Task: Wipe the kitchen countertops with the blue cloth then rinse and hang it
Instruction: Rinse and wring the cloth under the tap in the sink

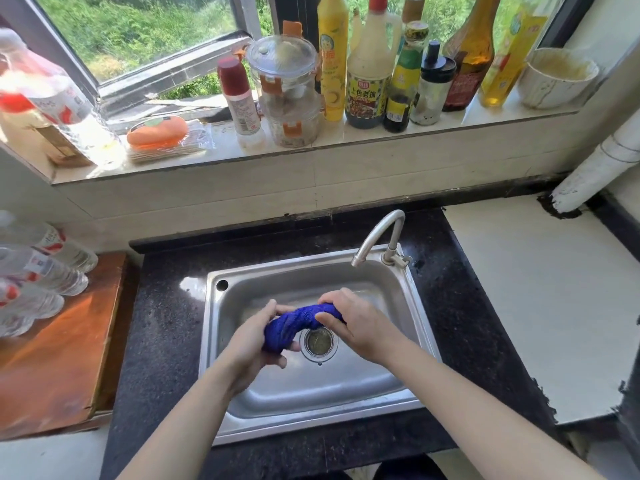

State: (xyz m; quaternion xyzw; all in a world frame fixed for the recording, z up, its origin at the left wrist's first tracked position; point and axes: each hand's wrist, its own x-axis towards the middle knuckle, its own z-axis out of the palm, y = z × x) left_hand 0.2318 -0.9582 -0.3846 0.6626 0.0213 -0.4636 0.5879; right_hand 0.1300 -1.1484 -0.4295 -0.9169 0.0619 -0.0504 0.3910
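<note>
The blue cloth [294, 323] is twisted into a thick roll above the steel sink [277, 403], over the drain [318, 342]. My left hand [254, 344] grips its lower left end. My right hand [360, 323] grips its upper right end, fingers curled over the roll. The faucet [379, 237] stands at the sink's back right corner with its spout over the basin; no running water is visible.
Dark stone countertop [162, 323] surrounds the sink. A wooden board [59, 358] with several plastic water bottles [41, 268] lies at left. A white surface [540, 289] and white pipe [595, 168] are at right. The windowsill [346, 140] holds several bottles and jars.
</note>
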